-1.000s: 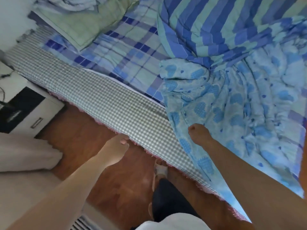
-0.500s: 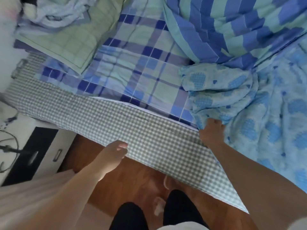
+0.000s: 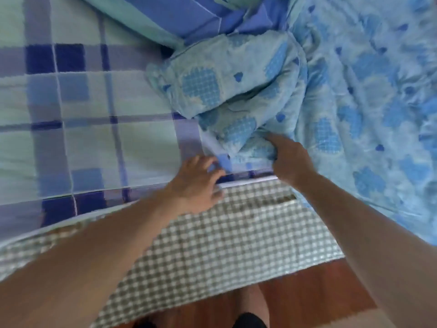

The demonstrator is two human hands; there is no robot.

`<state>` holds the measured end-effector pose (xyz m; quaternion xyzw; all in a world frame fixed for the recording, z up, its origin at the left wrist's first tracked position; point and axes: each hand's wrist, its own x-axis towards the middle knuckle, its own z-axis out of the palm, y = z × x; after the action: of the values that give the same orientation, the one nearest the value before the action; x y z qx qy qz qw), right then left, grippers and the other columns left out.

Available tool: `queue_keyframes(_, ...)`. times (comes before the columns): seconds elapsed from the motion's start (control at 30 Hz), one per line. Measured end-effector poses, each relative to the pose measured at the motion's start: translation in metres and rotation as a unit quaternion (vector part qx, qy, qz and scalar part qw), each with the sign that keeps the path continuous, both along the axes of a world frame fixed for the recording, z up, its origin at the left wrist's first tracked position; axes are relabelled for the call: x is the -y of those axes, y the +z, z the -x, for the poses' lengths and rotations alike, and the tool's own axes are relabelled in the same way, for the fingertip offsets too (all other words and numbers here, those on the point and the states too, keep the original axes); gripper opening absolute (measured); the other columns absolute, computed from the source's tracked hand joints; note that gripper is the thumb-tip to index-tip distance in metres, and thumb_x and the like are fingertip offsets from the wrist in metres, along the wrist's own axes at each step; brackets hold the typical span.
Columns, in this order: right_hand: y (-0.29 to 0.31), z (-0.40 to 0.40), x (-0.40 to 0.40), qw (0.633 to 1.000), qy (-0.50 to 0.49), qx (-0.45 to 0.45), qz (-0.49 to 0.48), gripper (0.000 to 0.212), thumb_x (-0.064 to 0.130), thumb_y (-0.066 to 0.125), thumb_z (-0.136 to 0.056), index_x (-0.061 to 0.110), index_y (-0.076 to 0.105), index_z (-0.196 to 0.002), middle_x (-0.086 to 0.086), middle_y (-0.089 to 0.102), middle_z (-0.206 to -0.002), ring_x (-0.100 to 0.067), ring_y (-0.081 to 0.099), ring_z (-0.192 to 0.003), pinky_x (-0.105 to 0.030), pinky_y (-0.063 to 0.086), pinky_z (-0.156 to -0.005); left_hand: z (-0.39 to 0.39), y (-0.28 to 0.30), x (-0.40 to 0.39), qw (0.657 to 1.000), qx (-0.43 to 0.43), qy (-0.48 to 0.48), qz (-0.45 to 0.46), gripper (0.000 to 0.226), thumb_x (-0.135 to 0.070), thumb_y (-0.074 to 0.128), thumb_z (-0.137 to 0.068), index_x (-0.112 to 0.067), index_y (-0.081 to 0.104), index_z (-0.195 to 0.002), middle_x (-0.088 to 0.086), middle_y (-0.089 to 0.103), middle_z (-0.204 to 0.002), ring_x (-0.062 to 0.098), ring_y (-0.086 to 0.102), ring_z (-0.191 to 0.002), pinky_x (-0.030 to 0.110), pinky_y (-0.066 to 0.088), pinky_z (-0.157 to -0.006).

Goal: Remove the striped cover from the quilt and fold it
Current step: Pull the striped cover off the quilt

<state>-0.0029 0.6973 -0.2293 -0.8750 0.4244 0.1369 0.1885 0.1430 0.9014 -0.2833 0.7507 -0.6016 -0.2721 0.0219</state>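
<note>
The right hand (image 3: 289, 159) grips a bunched corner of the heart-print quilt (image 3: 236, 95) on the bed's plaid sheet (image 3: 94, 110). The left hand (image 3: 198, 183), fingers loose, touches the sheet just beside it. The striped cover (image 3: 196, 15) lies behind the quilt.

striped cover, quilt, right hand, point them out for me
striped cover (image 3: 189, 15), head view, on a blue stripe at the top of the frame
quilt (image 3: 236, 74), head view, on the bunched corner with blue hearts
right hand (image 3: 289, 159), head view, on the back of the hand gripping the quilt
</note>
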Motion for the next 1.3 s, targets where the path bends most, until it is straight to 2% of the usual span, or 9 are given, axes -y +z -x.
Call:
queue_keyframes(0.13,0.074,0.021,0.023,0.992,-0.071,-0.011,0.1,0.052,0.004,0.055,-0.073,0.035,0.069,-0.113,-0.014,0.07,-0.105,-0.041,0.065,-0.096,-0.042,0.054,-0.079,0.092,0.03,-0.05,0.96,-0.223,-0.162,-0.042,0.025,-0.036,0.046,-0.089,-0.024,0.066,-0.097,-0.008,0.067,-0.107,0.017,0.062,-0.104,0.038,0.051,-0.087)
queue_keyframes(0.23,0.109,0.028,0.025,0.995,-0.087,-0.005,0.049,0.05,0.0,0.051,-0.073,0.036,0.07,-0.102,-0.013,0.069,-0.095,-0.039,0.064,-0.09,-0.034,0.052,-0.07,0.065,0.045,-0.045,0.953,-0.27,0.105,0.086,0.015,-0.025,0.054,-0.092,-0.026,0.065,-0.103,-0.011,0.068,-0.1,0.012,0.064,-0.086,0.035,0.054,-0.079)
queue_keyframes(0.37,0.092,0.026,0.01,0.995,-0.083,-0.036,-0.038,0.038,-0.001,0.049,-0.08,0.035,0.06,-0.082,-0.001,0.059,-0.078,-0.029,0.058,-0.075,-0.028,0.039,-0.052,-0.065,0.038,0.005,0.844,-0.122,0.47,0.229,0.045,-0.014,0.066,-0.087,0.001,0.054,-0.128,0.02,0.055,-0.126,0.037,0.052,-0.118,0.042,0.039,-0.104)
queue_keyframes(0.53,0.036,0.028,-0.015,0.993,-0.109,-0.007,-0.036,0.039,0.001,0.045,-0.079,0.033,0.063,-0.091,0.003,0.06,-0.078,-0.023,0.059,-0.072,-0.028,0.044,-0.052,-0.167,0.013,0.092,0.933,-0.111,0.324,0.114,0.077,-0.064,0.061,-0.078,-0.013,0.05,-0.133,0.018,0.061,-0.127,0.037,0.057,-0.117,0.046,0.046,-0.1)
queue_keyframes(0.7,0.018,0.038,-0.041,0.996,-0.091,-0.025,0.004,0.039,0.006,0.045,-0.081,0.037,0.064,-0.095,0.006,0.055,-0.079,-0.024,0.058,-0.073,-0.029,0.044,-0.057,-0.136,0.005,0.097,0.961,-0.035,0.273,-0.017,0.061,-0.057,0.051,-0.095,-0.006,0.057,-0.129,0.025,0.06,-0.128,0.042,0.058,-0.116,0.044,0.048,-0.096)
queue_keyframes(0.87,0.06,0.06,-0.069,0.999,-0.03,-0.03,0.005,0.034,0.005,0.048,-0.08,0.037,0.059,-0.078,0.013,0.051,-0.071,-0.02,0.057,-0.072,-0.026,0.039,-0.053,-0.08,0.056,-0.045,0.944,-0.07,0.321,0.021,0.042,-0.055,0.047,-0.093,-0.016,0.062,-0.091,0.011,0.069,-0.081,0.033,0.065,-0.075,0.034,0.045,-0.059)
queue_keyframes(1.1,0.097,0.167,-0.139,0.991,0.063,-0.089,-0.073,0.044,0.003,0.054,-0.076,0.046,0.049,-0.067,0.018,0.053,-0.072,-0.019,0.064,-0.086,-0.026,0.036,-0.059,-0.013,0.133,-0.262,0.881,-0.063,0.47,-0.009,0.049,-0.075,0.047,-0.082,-0.029,0.064,-0.077,-0.009,0.064,-0.063,0.01,0.062,-0.057,0.026,0.042,-0.049)
queue_keyframes(1.23,0.09,0.179,-0.148,0.931,0.166,-0.267,-0.184,0.058,0.009,0.053,-0.091,0.038,0.048,-0.141,0.005,0.045,-0.149,-0.02,0.044,-0.136,-0.025,0.04,-0.103,0.047,0.119,-0.287,0.867,-0.159,0.442,-0.167,0.045,-0.06,0.05,-0.095,-0.025,0.064,-0.119,0.003,0.072,-0.11,0.017,0.068,-0.088,0.036,0.056,-0.081)
queue_keyframes(1.3,0.085,0.155,-0.147,0.929,0.087,-0.233,-0.275,0.057,0.01,0.052,-0.095,0.027,0.043,-0.148,-0.002,0.039,-0.154,-0.018,0.053,-0.127,-0.024,0.044,-0.095,0.068,0.116,-0.264,0.888,-0.209,0.338,-0.232,0.044,-0.054,0.049,-0.098,-0.025,0.057,-0.13,0.0,0.067,-0.122,0.016,0.065,-0.1,0.038,0.053,-0.092)
